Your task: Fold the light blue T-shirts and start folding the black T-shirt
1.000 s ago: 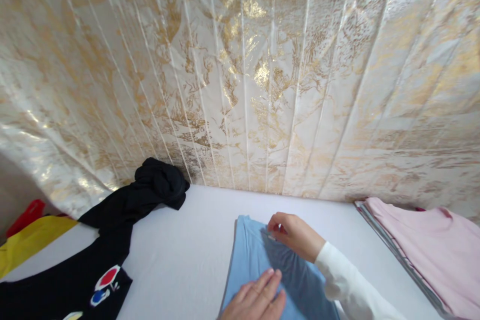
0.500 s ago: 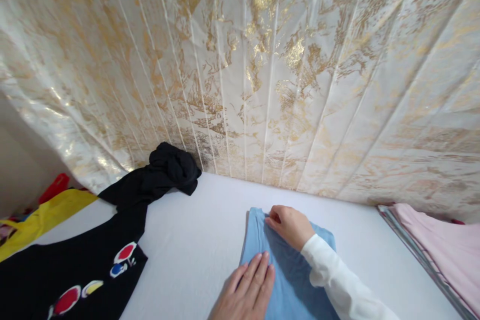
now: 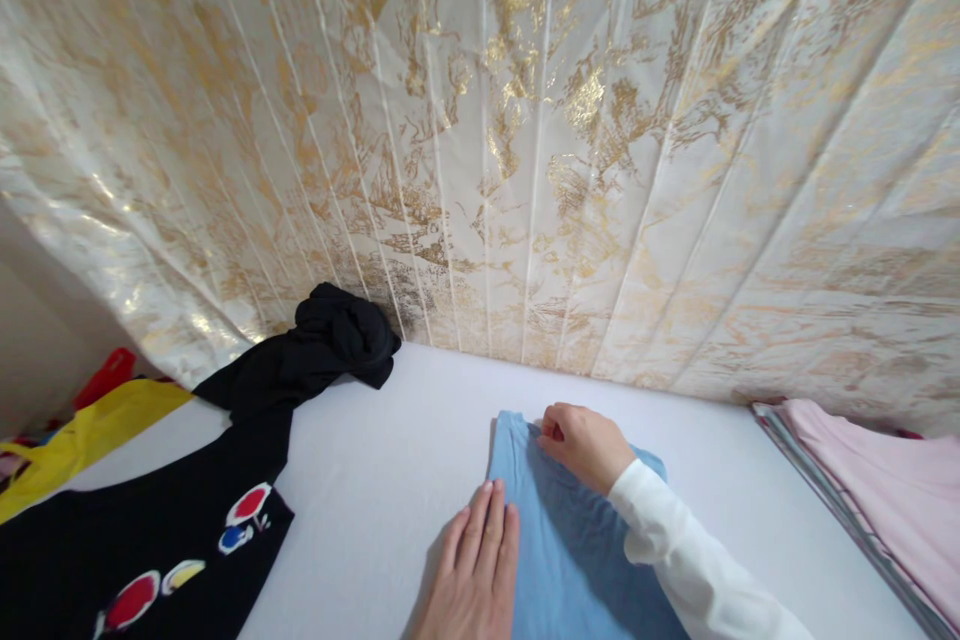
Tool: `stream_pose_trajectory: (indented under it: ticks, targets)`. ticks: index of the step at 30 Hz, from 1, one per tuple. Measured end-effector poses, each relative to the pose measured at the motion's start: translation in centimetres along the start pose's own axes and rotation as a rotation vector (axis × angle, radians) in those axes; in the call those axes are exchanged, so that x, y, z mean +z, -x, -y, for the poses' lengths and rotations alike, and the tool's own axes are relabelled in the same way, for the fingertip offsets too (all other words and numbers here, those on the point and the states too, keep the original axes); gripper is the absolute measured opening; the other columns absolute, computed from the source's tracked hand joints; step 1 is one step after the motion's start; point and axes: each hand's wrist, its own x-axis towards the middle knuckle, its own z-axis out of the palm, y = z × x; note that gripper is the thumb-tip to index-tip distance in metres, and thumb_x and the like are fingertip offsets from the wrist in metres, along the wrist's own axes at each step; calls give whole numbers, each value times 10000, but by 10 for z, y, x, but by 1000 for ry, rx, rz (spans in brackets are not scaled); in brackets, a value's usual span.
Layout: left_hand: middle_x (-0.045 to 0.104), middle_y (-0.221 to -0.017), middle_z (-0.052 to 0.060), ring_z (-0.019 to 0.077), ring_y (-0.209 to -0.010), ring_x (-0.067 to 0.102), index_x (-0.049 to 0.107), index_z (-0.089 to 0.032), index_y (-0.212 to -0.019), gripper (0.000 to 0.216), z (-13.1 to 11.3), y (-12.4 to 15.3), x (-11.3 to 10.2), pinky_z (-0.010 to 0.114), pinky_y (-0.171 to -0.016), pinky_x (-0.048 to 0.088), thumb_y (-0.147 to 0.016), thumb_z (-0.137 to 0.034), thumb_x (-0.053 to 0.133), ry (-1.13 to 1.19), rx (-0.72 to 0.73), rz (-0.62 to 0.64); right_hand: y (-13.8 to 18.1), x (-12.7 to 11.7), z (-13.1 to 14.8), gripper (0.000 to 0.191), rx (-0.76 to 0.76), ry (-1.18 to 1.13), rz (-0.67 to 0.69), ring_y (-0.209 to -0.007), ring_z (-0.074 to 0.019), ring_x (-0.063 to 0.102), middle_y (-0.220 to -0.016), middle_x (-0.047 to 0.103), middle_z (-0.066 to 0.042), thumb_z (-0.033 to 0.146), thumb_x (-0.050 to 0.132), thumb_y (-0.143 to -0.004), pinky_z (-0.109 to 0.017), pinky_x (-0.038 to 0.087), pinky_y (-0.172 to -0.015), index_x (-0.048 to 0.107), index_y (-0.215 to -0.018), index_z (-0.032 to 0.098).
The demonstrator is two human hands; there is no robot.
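Note:
A light blue garment (image 3: pixel 555 540) lies folded on the white surface in front of me, its lower part running out of view. My left hand (image 3: pixel 476 555) rests flat along its left edge, fingers stretched out and side by side. At the far edge, my right hand (image 3: pixel 581 445) is closed, with curled fingertips pinching the cloth near the top. A white sleeve covers my right forearm and casts a shadow over the garment. The exact kind of garment cannot be made out.
To the left lies a black garment (image 3: pixel 150 520) with a colourful print, beside a bunched black cloth (image 3: pixel 341 335) and a yellow garment (image 3: pixel 112 425). A stack of folded clothes with a pink one (image 3: pixel 885 480) on top sits at right. A gold-patterned curtain (image 3: pixel 480 170) hangs behind.
My left hand has slid left, from on top of the blue garment to its left edge. The right hand stays at the far edge, almost unmoved.

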Motion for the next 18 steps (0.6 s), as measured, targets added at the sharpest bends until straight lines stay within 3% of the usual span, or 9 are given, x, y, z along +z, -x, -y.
stream_pose_trajectory:
  ticks: [5,8,10,14,18]
  targets:
    - [362,-1444,145,259,-1313,384,9,-109,-1487,674,4,-3,-2,346,-994,385,-939,-241,378,59,-3,37,13,-5,-4,144,-12,-29,9,-757,-181,633,-838,696,-56,190,514,-809,-253,403,-641,658,-800,189]
    - [277,-1484,150,272,-1352,311,134,-94,-1480,689,11,-18,-13,367,-1037,342,-927,-403,407,163,87,73,44,5,-7,299,-134,-118,-97,-933,-182,635,-1076,676,-72,153,401,-872,-274,455,-803,636,-1048,212]
    - [248,-1501,132,267,-1369,272,212,-105,-1463,652,15,-30,-20,399,-1071,299,-923,-411,410,220,87,95,69,20,-12,410,-242,-141,-217,-1131,-218,566,-1283,583,-93,159,366,-891,-355,445,-933,543,-1256,221]
    - [265,-1504,102,237,-1378,257,263,-156,-1449,559,21,-42,-26,412,-1081,293,-939,-326,414,238,-8,133,108,52,-32,553,-381,7,-245,-1319,-316,367,-1466,353,-87,378,470,-892,-492,433,-988,364,-1421,256]
    - [249,-1503,133,292,-1377,247,284,-180,-1446,624,27,-39,-28,466,-1053,325,-922,-485,434,201,-58,167,117,63,-46,695,-356,103,-284,-1313,-394,327,-1484,256,-115,526,508,-849,-587,442,-940,254,-1453,294]
